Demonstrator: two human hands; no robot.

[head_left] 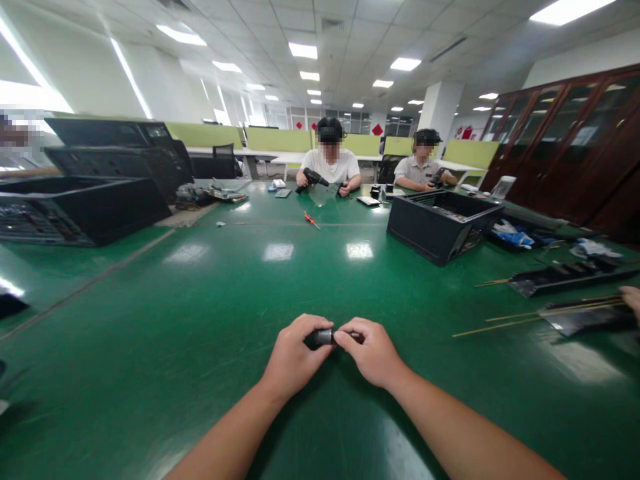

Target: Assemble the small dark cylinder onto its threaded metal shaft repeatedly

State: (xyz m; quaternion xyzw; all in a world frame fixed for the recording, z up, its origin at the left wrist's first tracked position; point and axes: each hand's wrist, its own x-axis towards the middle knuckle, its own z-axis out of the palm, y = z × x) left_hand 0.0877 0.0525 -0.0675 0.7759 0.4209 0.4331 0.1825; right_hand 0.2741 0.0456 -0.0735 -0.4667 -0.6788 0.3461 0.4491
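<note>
Just above the green tabletop, near the middle of the head view, my left hand (pixel 296 353) grips a short dark cylinder (pixel 324 337) with a shiny metal band, which resembles a drill chuck. Thumb and fingers wrap around it, and its left end is partly hidden in the hand. Against the cylinder's right end, my right hand (pixel 373 350) pinches a slim metal piece (pixel 356 337). The fingers cover most of that piece, so its exact kind and whether it sits inside the cylinder cannot be made out.
On the green table (pixel 240 287) lies a red screwdriver (pixel 311 220). A black computer case (pixel 425 230) stands right, another case (pixel 85 210) left. Thin brass-coloured rods (pixel 500 330) and dark trays lie at right, near another person's hand (pixel 631 298). Across the table, a person holds a drill (pixel 315 177).
</note>
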